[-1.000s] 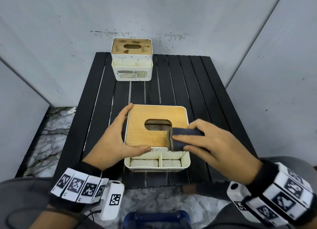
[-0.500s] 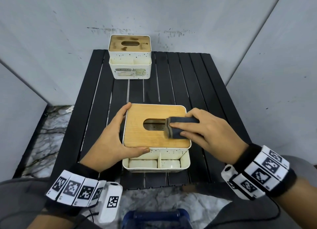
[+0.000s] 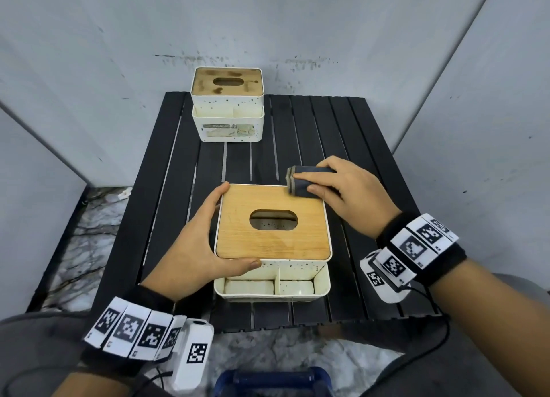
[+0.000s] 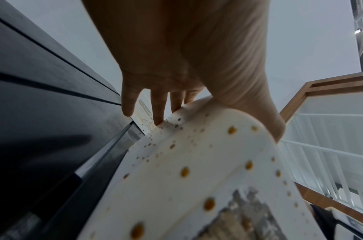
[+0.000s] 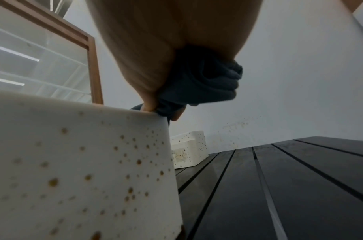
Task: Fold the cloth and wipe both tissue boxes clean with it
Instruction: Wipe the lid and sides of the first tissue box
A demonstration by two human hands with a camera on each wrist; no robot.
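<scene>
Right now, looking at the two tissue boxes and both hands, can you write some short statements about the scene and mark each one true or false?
1. The right hand holds a folded dark cloth at the far right corner of the near tissue box. True.
2. The left hand rests flat on the black slatted table, away from the box. False: it grips the near box's left side.
3. The far tissue box has dark stains on its wooden lid. True.
4. The near box's white sides are spotless. False: brown specks cover them.
5. The cloth lies over the lid's oval opening. False: the opening is uncovered.
</scene>
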